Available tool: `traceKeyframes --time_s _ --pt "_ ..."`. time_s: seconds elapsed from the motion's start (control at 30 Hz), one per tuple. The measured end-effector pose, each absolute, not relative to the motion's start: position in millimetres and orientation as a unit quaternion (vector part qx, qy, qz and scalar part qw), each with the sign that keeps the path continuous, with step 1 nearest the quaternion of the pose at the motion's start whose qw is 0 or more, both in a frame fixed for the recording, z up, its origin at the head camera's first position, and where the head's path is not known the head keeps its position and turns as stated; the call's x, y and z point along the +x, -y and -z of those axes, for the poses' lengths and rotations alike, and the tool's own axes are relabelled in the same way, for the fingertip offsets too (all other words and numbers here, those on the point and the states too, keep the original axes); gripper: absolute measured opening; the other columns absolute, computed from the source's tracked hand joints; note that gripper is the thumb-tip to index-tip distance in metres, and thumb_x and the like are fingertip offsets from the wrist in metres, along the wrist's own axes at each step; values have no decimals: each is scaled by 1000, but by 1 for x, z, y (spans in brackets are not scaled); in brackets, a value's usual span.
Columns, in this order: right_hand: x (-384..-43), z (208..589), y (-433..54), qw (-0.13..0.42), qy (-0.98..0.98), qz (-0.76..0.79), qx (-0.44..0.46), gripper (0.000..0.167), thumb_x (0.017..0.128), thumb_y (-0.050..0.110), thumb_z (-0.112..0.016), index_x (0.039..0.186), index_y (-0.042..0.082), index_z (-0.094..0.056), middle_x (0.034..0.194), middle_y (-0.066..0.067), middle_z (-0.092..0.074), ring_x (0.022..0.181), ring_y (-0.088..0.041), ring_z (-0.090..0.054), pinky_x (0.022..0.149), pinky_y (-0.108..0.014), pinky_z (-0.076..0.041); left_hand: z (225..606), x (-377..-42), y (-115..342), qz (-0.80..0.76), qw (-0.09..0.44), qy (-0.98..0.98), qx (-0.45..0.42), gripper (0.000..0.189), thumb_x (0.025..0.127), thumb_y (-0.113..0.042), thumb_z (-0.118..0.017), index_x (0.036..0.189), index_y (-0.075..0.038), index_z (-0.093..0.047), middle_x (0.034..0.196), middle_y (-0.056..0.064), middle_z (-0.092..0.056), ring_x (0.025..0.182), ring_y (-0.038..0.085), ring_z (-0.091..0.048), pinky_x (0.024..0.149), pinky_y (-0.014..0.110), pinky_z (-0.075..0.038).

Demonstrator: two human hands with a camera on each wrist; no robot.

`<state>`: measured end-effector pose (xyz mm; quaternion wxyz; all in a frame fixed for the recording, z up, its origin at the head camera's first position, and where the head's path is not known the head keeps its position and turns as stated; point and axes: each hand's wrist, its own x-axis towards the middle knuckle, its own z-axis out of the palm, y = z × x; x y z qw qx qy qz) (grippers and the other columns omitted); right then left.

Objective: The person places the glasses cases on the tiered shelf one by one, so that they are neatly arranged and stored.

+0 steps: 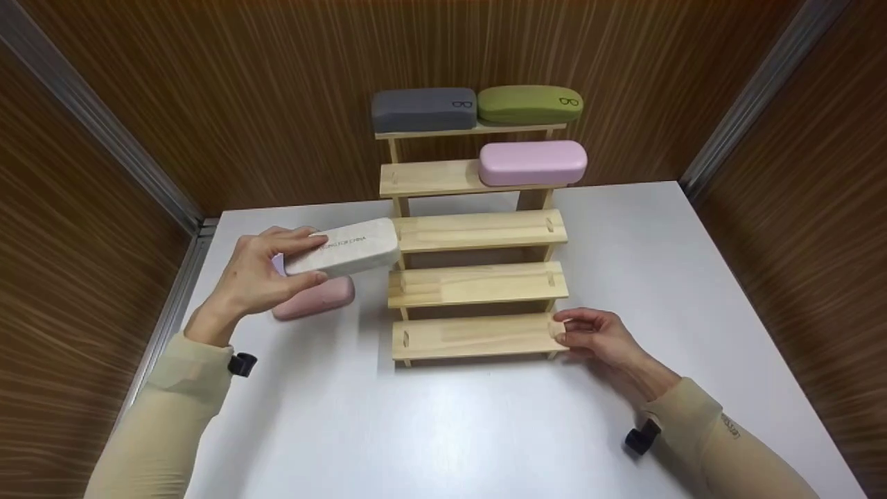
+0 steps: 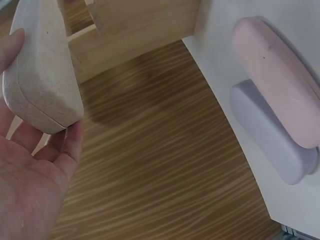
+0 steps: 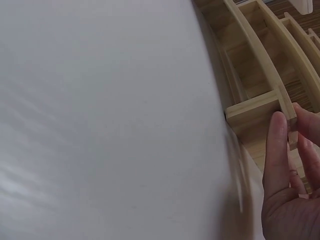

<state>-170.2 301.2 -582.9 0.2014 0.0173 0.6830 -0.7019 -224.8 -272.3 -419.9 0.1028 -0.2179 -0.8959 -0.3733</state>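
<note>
My left hand (image 1: 253, 267) grips a whitish glasses case (image 1: 350, 246) by its left end, thumb below and fingers on top, held up beside the left edge of a stepped wooden rack (image 1: 478, 336). Dark lettering runs along the case's top. In the left wrist view the same pale case (image 2: 42, 70) fills the upper left. My right hand (image 1: 603, 339) pinches the right end of the rack's lowest shelf; in the right wrist view thumb and fingers (image 3: 277, 145) close on that board's corner. On the upper shelves sit a grey case (image 1: 423, 111), a green case (image 1: 530, 104) and a pink case (image 1: 533, 164).
On the white table (image 1: 443, 430), left of the rack, lie a dusty-pink case (image 1: 319, 299) and a lavender case (image 2: 270, 132), side by side in the left wrist view. Brown wood-grain panels (image 1: 277, 104) stand behind and on both sides, with metal posts at the corners.
</note>
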Motion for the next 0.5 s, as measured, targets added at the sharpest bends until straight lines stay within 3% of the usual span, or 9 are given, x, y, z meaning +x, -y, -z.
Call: traceKeyframes --time_s 0.23,0.5 --pt "-171 583 -302 206 -676 707 17 35 98 -6 -78 125 16 -81 100 7 -82 92 -9 -81 83 -32 -72 407 -238 259 374 77 897 -222 56 82 -14 -96 136 -16 -83 143 18 -78 138 41 -72 103 16 -46" --pt "-171 583 -302 207 -674 709 21 35 98 -7 -79 123 16 -81 100 6 -82 90 -9 -82 83 -33 -72 393 -251 245 382 61 896 -219 57 83 -19 -96 138 -20 -82 147 15 -77 142 37 -69 114 48 -52"
